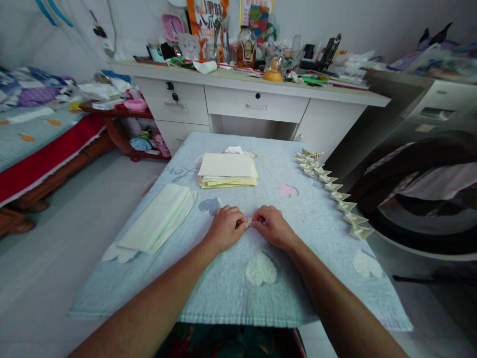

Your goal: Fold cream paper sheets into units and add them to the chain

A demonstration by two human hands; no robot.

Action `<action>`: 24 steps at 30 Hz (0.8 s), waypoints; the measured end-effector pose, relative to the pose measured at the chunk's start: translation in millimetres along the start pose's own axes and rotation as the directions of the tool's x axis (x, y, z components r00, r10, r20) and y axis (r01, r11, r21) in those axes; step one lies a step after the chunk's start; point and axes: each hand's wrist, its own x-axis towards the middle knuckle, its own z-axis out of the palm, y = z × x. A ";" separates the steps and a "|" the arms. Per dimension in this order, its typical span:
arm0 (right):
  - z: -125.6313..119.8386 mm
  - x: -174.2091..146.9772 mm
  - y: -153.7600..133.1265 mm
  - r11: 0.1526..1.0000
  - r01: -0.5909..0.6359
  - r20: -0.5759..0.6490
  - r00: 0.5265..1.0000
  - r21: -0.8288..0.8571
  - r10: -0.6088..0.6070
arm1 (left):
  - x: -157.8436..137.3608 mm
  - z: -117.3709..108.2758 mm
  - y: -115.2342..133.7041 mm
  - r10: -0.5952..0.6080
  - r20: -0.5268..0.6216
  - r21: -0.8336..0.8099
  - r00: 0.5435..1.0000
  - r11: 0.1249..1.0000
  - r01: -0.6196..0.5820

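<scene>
Over the middle of the cloth-covered table, my left hand (pixel 228 226) and my right hand (pixel 274 224) meet almost fingertip to fingertip. Both are closed in a pinch. A tiny pale bit (pixel 250 223) shows between the fingertips, too small to name. Beyond the hands lies a stack of cream and yellow paper sheets (pixel 227 166). Left of my left hand is a pile of longer pale green-white sheets (pixel 156 219). Along the right side runs a row of folded paper pieces (pixel 341 196), pointed and boat-like, with a patterned one at the far end.
The light blue cloth (pixel 219 283) with heart prints covers the table. Behind it stands a white desk (pixel 257 102) crowded with jars and clutter. An open front-loading washing machine (pixel 421 129) is close on the right. A bed (pixel 40 144) is at the left.
</scene>
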 end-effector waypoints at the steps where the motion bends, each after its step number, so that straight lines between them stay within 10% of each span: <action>1: 0.5 0.0 -0.5 1.000 -0.006 -0.010 1.000 -0.004 0.006 | 0.1 0.3 0.0 -0.004 0.000 0.007 1.000 1.000 0.004; 24: 5.3 2.1 -3.9 0.977 -0.170 -0.044 0.985 -0.132 0.166 | -0.8 1.0 2.3 -0.191 -0.055 0.082 0.980 0.977 0.195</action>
